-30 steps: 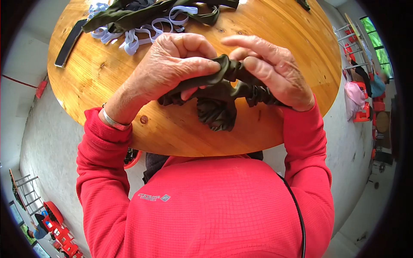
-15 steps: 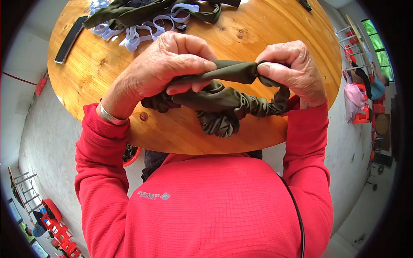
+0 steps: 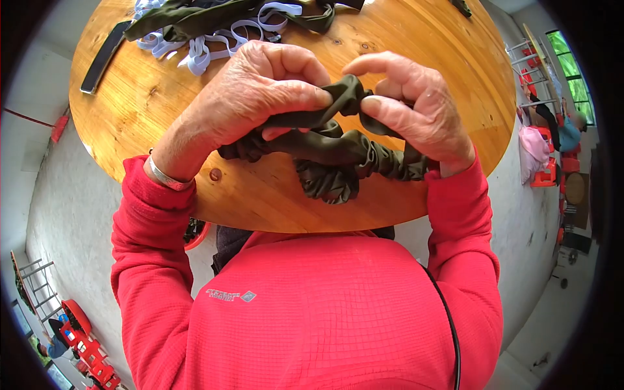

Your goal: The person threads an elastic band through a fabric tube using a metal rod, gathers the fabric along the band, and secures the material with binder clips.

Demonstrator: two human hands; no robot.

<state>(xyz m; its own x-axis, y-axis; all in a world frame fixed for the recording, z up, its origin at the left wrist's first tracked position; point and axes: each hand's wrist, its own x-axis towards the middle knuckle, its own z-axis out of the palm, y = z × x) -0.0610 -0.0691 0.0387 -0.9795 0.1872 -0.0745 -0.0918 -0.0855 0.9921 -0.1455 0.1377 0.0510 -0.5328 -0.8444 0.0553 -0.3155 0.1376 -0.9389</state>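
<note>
A dark olive-green fabric tube (image 3: 338,148), gathered into wrinkles along much of its length, is held just above the wooden table. My left hand (image 3: 273,91) is closed on it, thumb on top and fingers beneath. My right hand (image 3: 419,110) pinches the fabric to the right, thumb pressed against it and index finger stretched out above. Between the two hands the cloth bunches up in a raised fold. A scrunched knot of the same fabric (image 3: 328,185) hangs below. What lies inside the tube is hidden.
On the wooden table (image 3: 455,65), white elastic bands (image 3: 201,55) lie with more olive fabric (image 3: 188,23) at the far left. A dark flat strip (image 3: 104,58) rests near the left edge. A small dark item (image 3: 461,8) sits at the far right.
The fabric stretched straight between my hands is now slack and bunched. My right hand has shifted left and up toward the left one, and its index finger has lifted and extended.
</note>
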